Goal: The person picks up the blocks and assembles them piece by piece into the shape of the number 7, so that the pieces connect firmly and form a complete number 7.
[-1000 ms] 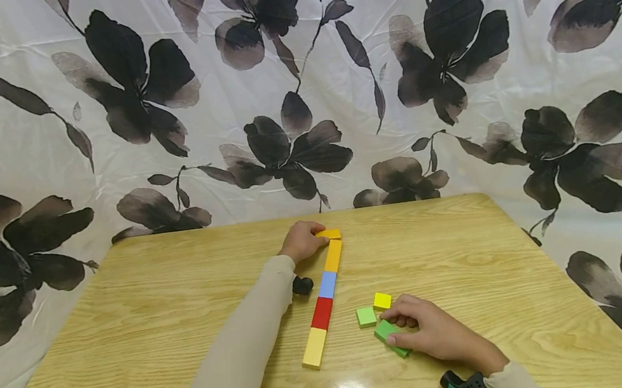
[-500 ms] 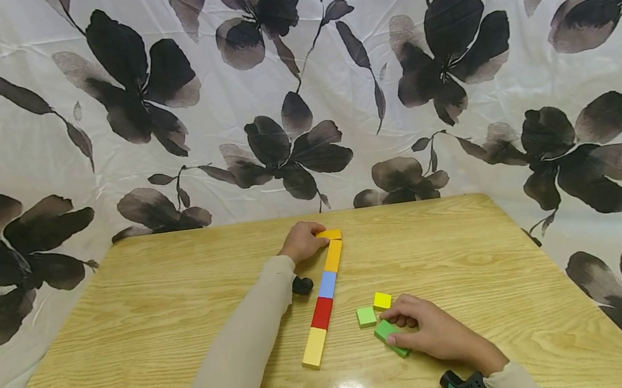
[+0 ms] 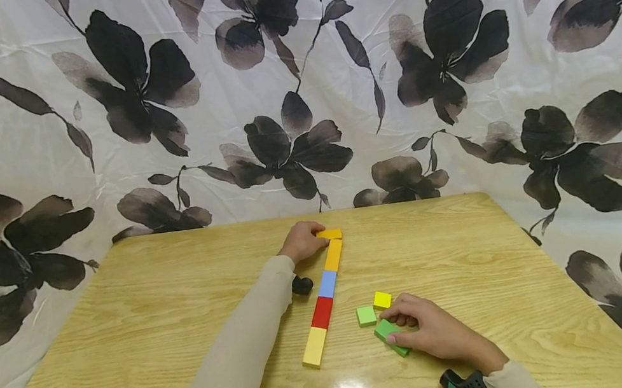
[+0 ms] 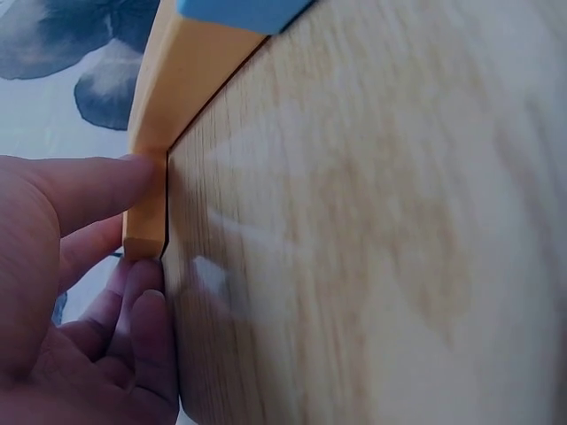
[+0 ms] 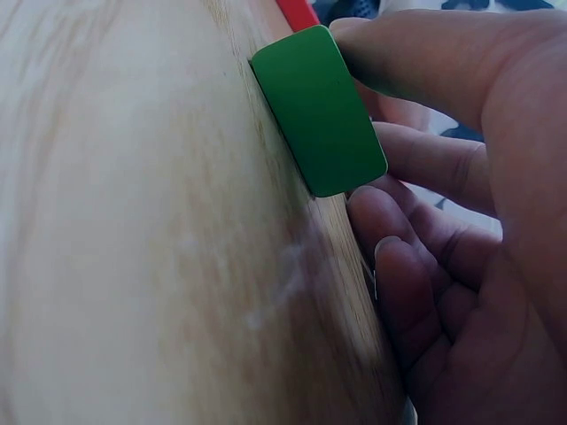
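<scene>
My left hand (image 3: pixel 300 241) reaches to the table's far side and pinches an orange block (image 3: pixel 331 234) between thumb and fingers. That block lies crosswise at the far end of a row: another orange block (image 3: pixel 333 255), a blue block (image 3: pixel 328 284), a red block (image 3: pixel 322 313) and a pale yellow block (image 3: pixel 314 347) nearest me. In the left wrist view, the thumb presses the orange block's (image 4: pixel 146 217) side. Right of the row, my right hand (image 3: pixel 433 332) grips a green block (image 3: pixel 386 329) by its edges; its end face (image 5: pixel 319 111) shows in the right wrist view.
A light green square block (image 3: pixel 366 316) and a yellow square block (image 3: pixel 382 300) lie just beyond the right hand's fingers. The wooden table (image 3: pixel 196 297) meets a flowered cloth (image 3: pixel 368 85) at its far edge. A black wrist device (image 3: pixel 464 386) sits by the right cuff.
</scene>
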Tool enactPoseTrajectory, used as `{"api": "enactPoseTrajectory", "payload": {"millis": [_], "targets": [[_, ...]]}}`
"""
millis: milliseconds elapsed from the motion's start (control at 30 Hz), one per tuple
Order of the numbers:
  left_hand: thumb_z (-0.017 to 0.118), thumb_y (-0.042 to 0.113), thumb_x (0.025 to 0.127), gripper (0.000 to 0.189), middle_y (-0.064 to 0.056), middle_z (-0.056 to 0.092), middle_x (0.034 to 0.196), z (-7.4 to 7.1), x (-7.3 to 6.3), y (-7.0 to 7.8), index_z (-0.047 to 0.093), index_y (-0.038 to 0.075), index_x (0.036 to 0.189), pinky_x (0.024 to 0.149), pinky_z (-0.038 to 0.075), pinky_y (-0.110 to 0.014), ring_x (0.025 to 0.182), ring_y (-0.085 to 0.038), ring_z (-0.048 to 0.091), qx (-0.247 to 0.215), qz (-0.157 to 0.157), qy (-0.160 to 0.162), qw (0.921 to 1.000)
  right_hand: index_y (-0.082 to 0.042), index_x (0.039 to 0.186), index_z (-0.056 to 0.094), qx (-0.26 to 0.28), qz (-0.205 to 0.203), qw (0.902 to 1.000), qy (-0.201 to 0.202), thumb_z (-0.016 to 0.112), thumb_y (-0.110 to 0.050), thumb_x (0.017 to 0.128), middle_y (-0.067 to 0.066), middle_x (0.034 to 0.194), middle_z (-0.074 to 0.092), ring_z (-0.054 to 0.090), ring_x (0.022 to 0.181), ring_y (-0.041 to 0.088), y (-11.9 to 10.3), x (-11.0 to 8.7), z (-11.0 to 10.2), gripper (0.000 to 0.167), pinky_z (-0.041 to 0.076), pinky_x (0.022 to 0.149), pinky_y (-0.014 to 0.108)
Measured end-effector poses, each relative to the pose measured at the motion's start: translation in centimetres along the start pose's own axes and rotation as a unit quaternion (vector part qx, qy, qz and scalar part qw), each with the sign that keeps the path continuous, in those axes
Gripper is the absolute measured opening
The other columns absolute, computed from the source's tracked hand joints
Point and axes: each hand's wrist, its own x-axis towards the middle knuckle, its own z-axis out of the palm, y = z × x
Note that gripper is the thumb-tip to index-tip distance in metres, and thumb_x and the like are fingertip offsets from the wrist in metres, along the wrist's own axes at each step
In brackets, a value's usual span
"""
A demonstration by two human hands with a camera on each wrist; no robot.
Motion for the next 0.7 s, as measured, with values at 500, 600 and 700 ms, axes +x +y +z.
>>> {"api": "enactPoseTrajectory", "payload": {"millis": [500,600,700], "targets": [[0.073,0.023,0.089,0.049,-0.014,0.065,0.119,-1.0,-1.6,-1.0,0.063,0.002,0.132,0.098,0.046,-0.039,0.109,-0.028,0.058,-0.072,-0.023,0.000,0.9971,-0.025,0.123,0.067,-0.004,0.001,1.0000,0.008,0.071,-0.041,0.094,-0.006,0.104,0.059,0.056,0.093,0.015,-0.3,0.1,0.2,0.033,0.048,0.081,0.029],[0.071,0.023,0.092,0.051,-0.016,0.063,0.126,-1.0,-2.0,-1.3,0.060,0.002,0.137,0.103,0.044,-0.041,0.117,-0.030,0.057,-0.089,-0.032,0.000,0.9956,-0.024,0.124,0.067,-0.002,-0.002,0.9999,0.011,0.071,-0.039,0.094,-0.006,0.104,0.059,0.056,0.093,0.015,-0.2,0.0,0.2,0.033,0.048,0.080,0.029],[0.070,0.023,0.093,0.046,-0.016,0.063,0.125,-1.2,-2.7,-1.6,0.061,0.001,0.133,0.102,0.044,-0.042,0.116,-0.030,0.057,-0.101,-0.024,0.002,0.9946,-0.023,0.123,0.066,0.000,-0.005,0.9999,0.013,0.071,-0.038,0.094,-0.006,0.104,0.060,0.056,0.092,0.015,-0.1,0.0,0.2,0.033,0.048,0.079,0.029]]}}
